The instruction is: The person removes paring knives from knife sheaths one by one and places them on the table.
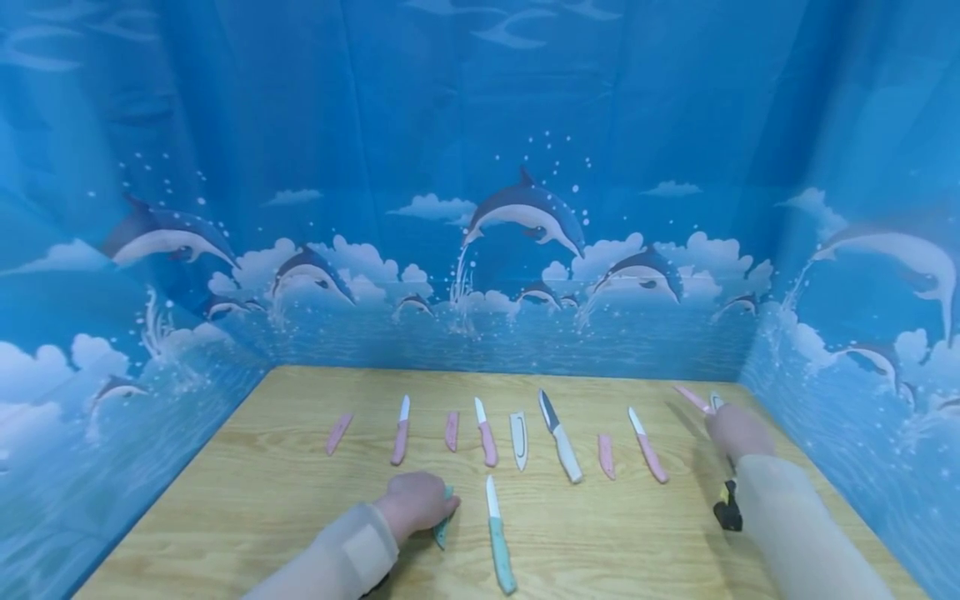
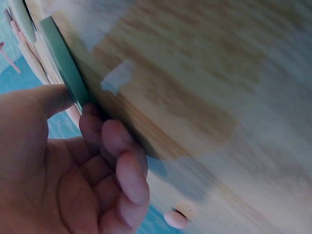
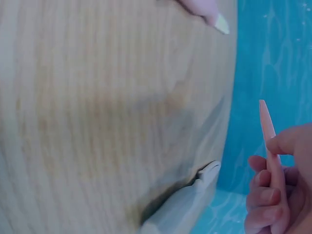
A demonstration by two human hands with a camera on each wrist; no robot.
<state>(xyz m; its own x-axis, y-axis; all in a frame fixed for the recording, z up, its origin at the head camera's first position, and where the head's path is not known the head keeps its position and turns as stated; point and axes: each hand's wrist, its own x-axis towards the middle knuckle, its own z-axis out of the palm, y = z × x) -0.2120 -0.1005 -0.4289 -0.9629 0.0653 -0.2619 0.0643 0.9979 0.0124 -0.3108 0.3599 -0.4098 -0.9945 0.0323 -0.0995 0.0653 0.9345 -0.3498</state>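
My left hand [image 1: 418, 500] pinches a green knife sheath [image 1: 441, 533] between thumb and fingers, low over the table. In the left wrist view the sheath [image 2: 63, 56] stands on edge, its lower end covered by the fingertips. Right of this hand lies a knife with a green handle [image 1: 501, 554] and a white blade. Over the far right of the table my right hand [image 1: 738, 432] grips a slim pink knife [image 3: 277, 175], pink along its visible length, its narrow end raised away from the palm. Beside that hand lies a white knife [image 3: 178, 207], partly hidden in the head view.
Across the back row lie pink-handled knives [image 1: 400, 442] with bare white blades, several pink sheaths [image 1: 339, 433], a white sheath [image 1: 519, 440] and a white-handled knife [image 1: 566, 454] with a dark blade. A blue dolphin-print curtain [image 1: 480, 250] encloses the wooden table [image 1: 300, 475].
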